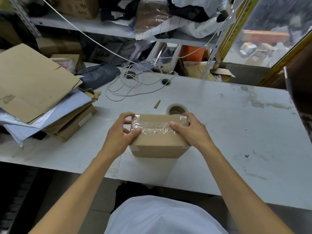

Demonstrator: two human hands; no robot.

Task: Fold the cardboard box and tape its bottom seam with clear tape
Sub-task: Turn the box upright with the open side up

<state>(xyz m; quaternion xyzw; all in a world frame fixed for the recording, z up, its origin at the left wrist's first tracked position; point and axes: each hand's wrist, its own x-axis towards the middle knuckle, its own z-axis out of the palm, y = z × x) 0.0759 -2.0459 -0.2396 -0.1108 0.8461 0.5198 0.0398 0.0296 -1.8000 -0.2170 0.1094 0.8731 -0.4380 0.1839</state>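
— Brown cardboard box (pixel 158 141) sits folded on the white worktop (pixel 236 125), clear tape strip (pixel 152 127) across its seam?
— Yes; left hand (pixel 121 132) and right hand (pixel 190 130) each grip an end, thumbs pressing. Wrinkled tape could lift if rubbed unevenly.

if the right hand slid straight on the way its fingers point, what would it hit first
The right hand grips the right end of the box, fingers pointing away from the person. Going straight on, it would probably meet the tape roll lying just behind the box, though the gap between them is hard to judge.
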